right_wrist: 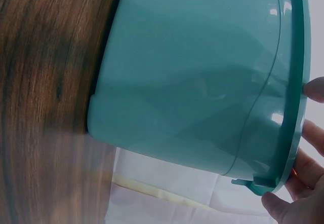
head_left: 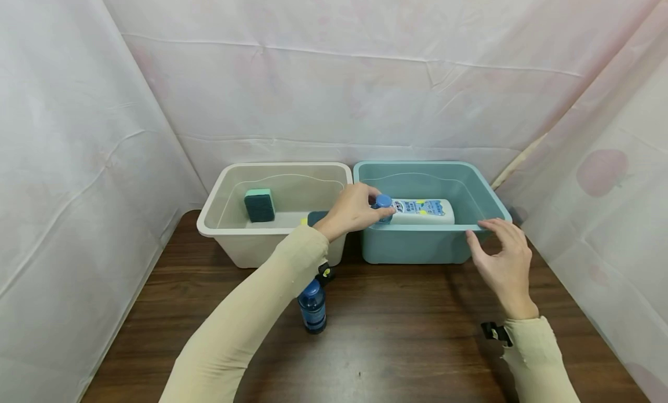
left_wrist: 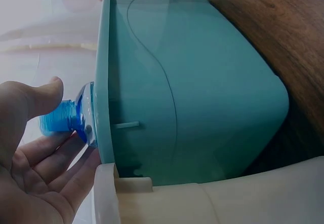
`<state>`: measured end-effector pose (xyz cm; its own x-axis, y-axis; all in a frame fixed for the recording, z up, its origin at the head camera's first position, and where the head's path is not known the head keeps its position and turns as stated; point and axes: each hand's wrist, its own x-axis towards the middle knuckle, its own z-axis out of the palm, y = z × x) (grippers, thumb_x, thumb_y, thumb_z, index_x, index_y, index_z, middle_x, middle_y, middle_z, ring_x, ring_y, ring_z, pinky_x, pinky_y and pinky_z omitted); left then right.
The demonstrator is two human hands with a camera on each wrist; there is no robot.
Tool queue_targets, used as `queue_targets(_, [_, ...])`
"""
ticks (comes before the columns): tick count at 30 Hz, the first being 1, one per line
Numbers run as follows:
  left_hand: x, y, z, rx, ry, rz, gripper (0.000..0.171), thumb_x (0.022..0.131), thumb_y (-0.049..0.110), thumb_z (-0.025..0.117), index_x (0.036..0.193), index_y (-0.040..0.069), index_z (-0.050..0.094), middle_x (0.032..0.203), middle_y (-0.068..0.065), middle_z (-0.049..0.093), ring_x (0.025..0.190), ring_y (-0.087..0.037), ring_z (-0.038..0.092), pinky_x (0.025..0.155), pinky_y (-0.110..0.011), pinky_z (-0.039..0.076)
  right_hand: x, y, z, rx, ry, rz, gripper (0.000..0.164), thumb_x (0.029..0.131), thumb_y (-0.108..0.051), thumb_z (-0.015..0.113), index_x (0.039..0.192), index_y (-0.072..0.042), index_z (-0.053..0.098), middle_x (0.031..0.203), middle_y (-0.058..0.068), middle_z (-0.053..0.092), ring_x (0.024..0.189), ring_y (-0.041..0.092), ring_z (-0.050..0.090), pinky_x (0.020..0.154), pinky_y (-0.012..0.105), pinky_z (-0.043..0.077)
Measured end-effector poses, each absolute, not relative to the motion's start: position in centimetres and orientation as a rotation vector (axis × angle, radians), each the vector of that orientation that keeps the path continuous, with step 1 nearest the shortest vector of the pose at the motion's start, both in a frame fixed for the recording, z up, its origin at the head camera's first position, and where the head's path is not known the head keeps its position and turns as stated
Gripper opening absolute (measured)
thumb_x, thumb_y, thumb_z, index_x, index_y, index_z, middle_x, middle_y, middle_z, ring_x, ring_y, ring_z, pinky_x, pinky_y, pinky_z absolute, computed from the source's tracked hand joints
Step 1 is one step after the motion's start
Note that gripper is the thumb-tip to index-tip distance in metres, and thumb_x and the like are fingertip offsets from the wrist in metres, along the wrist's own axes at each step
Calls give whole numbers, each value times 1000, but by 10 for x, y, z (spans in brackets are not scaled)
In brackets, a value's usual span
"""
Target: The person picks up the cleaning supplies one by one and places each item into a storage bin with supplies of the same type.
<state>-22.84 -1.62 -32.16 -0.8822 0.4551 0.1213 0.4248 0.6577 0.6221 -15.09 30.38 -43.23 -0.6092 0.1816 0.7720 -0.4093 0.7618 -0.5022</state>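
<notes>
My left hand [head_left: 355, 209] reaches over the front rim of the teal bin [head_left: 417, 246], thumb and fingers about the blue cap of a blue bottle [left_wrist: 58, 116]. The bottle is upright, its neck above the rim in the left wrist view; its lower part is hidden behind the bin wall. A white bottle [head_left: 425, 211] with a blue and yellow label lies on its side in the bin beside it. My right hand [head_left: 503, 261] holds the bin's front right corner, fingers over the rim and thumb at the front.
A beige bin [head_left: 229, 232] stands left of the teal one, with a green sponge [head_left: 259, 206] and a partly hidden dark and yellow item [head_left: 316, 217] inside. Below my left forearm another blue bottle [head_left: 313, 310] stands on the dark wooden table [head_left: 396, 345]. Pale curtains [head_left: 334, 101] surround it.
</notes>
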Motion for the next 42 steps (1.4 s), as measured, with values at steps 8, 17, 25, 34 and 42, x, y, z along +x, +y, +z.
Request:
queue_targets(8, [-229,-15,-325,752,2830,1020,41,98,42,77,121,8,80,105,-5,80,85,-15,65,73,-25,52,-149,304,-431,167,-2064,842,30,82,-9,88,109,1,80,115,25,76,119,49,64,117,61,43])
queue_targets(17, [-229,-14,-331,727,2846,961,49,94,40,83,128,6,77,119,-7,79,102,-17,69,89,-31,58,-148,302,-431,172,-2060,837,30,82,-9,89,109,1,81,114,25,77,119,49,64,116,62,43])
queue_targets(25, [-230,-15,-335,749,2832,940,49,93,41,84,129,8,77,124,-7,79,111,-19,72,94,-34,59,-148,300,-431,166,-2058,842,30,82,-8,89,109,1,81,115,25,76,119,48,64,116,61,44])
queue_targets(34, [-229,-19,-332,755,2750,1053,28,100,35,76,117,13,82,123,-4,78,116,-22,71,98,-38,59,-149,301,-431,165,-2056,845,29,82,-8,88,109,1,81,114,25,77,120,48,64,116,60,44])
queue_targets(42, [-228,-20,-329,814,2733,1043,37,101,34,75,128,9,77,125,-5,78,120,-23,71,104,-39,57,-150,302,-432,168,-2050,842,29,82,-7,88,108,1,80,114,25,77,119,48,64,116,59,44])
